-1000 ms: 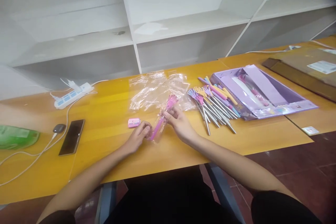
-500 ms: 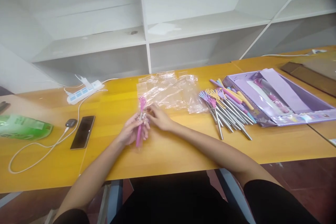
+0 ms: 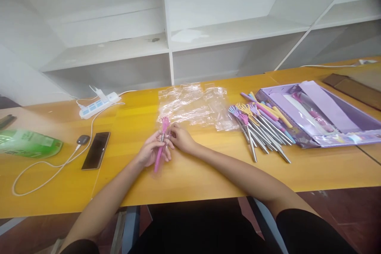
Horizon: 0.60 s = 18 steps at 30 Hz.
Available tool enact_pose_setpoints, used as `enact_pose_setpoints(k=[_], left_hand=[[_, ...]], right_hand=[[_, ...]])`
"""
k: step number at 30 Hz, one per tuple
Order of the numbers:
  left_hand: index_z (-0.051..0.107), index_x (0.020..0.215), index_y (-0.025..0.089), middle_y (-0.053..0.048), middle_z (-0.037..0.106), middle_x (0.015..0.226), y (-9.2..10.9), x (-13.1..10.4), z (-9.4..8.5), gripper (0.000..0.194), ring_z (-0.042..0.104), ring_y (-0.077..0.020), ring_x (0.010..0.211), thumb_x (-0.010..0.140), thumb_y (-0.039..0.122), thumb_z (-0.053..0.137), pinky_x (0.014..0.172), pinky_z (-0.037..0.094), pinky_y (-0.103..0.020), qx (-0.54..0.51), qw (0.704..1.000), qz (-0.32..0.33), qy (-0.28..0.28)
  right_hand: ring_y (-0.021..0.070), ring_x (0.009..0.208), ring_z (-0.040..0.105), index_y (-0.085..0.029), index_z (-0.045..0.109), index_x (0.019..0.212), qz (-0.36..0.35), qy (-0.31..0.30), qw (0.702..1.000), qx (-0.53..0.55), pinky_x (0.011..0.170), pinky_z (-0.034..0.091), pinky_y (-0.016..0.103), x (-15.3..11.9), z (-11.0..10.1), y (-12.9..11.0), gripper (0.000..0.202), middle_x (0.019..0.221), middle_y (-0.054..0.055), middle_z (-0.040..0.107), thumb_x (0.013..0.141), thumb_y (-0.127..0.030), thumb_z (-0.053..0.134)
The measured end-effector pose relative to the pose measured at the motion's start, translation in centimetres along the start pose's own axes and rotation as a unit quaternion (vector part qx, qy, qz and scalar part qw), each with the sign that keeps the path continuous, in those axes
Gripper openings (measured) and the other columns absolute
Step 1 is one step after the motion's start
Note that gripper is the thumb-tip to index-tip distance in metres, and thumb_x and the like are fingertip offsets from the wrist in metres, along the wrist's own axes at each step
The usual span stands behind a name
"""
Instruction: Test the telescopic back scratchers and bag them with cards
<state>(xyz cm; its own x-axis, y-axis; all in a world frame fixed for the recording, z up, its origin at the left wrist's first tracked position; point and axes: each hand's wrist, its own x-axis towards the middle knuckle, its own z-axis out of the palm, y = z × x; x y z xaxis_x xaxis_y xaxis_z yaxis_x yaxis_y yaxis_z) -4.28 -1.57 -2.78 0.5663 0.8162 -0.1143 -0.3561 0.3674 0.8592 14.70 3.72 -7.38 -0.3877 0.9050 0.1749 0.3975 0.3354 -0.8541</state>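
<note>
A pink back scratcher [image 3: 158, 159] with a small hand-shaped head stands tilted in front of me, above the table. Its head points away from me. My left hand [image 3: 149, 149] is closed around its middle. Clear plastic film, apparently a bag [image 3: 167, 134], wraps around the scratcher, and light glints off it. The fingers of my right hand [image 3: 182, 139] are pinched together at the film's edge, beside the scratcher's head. Just beyond my hands, several flat clear plastic bags [image 3: 192, 105] overlap on the table.
To the right lies a pile of back scratchers [image 3: 268, 137] with metal rods and coloured heads, against an open purple box [image 3: 345, 138]. On the left are a phone [image 3: 95, 151], a white power strip [image 3: 99, 106], a looped cable and a green package [image 3: 29, 143]. White shelves stand behind.
The view has shifted slightly. Both hands and the pink back scratcher are a little nearer to me, and the scratcher leans a bit more. My hands keep the same hold.
</note>
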Motion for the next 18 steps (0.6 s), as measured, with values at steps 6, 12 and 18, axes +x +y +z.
enact_pose_setpoints(k=[6, 12, 18], left_hand=[[0.046, 0.116, 0.020, -0.007, 0.078, 0.093, 0.1, -0.3, 0.3, 0.029, 0.078, -0.0235, 0.060, 0.094, 0.018, 0.064, 0.046, 0.061, -0.026, -0.003, 1.000, 0.005, 0.006], [0.048, 0.114, 0.019, -0.007, 0.077, 0.091, 0.1, -0.3, 0.3, 0.026, 0.077, -0.0226, 0.057, 0.094, 0.019, 0.064, 0.046, 0.061, -0.025, -0.003, 1.000, 0.003, 0.005], [0.048, 0.114, 0.018, -0.007, 0.078, 0.091, 0.0, -0.4, 0.3, 0.023, 0.078, -0.0231, 0.058, 0.095, 0.016, 0.061, 0.045, 0.061, -0.026, -0.009, 1.000, -0.002, -0.005]], right_hand=[[0.0191, 0.095, 0.058, -0.021, 0.068, 0.105, -0.009, -0.011, 1.000, 0.010, 0.086, 0.046, 0.032, -0.2, 0.0, -0.4, 0.023, 0.106, 0.003, 0.063, 0.087, -0.026, 0.082], [0.0190, 0.093, 0.062, -0.021, 0.069, 0.097, 0.021, 0.007, 0.999, 0.050, 0.087, 0.047, 0.032, 0.3, -0.1, -0.2, 0.017, 0.095, 0.002, 0.068, 0.086, -0.021, 0.081], [0.0166, 0.083, 0.066, -0.020, 0.071, 0.095, 0.066, -0.009, 0.989, 0.129, 0.081, 0.052, 0.031, 1.1, -0.1, 0.3, 0.019, 0.085, 0.000, 0.072, 0.082, -0.025, 0.084]])
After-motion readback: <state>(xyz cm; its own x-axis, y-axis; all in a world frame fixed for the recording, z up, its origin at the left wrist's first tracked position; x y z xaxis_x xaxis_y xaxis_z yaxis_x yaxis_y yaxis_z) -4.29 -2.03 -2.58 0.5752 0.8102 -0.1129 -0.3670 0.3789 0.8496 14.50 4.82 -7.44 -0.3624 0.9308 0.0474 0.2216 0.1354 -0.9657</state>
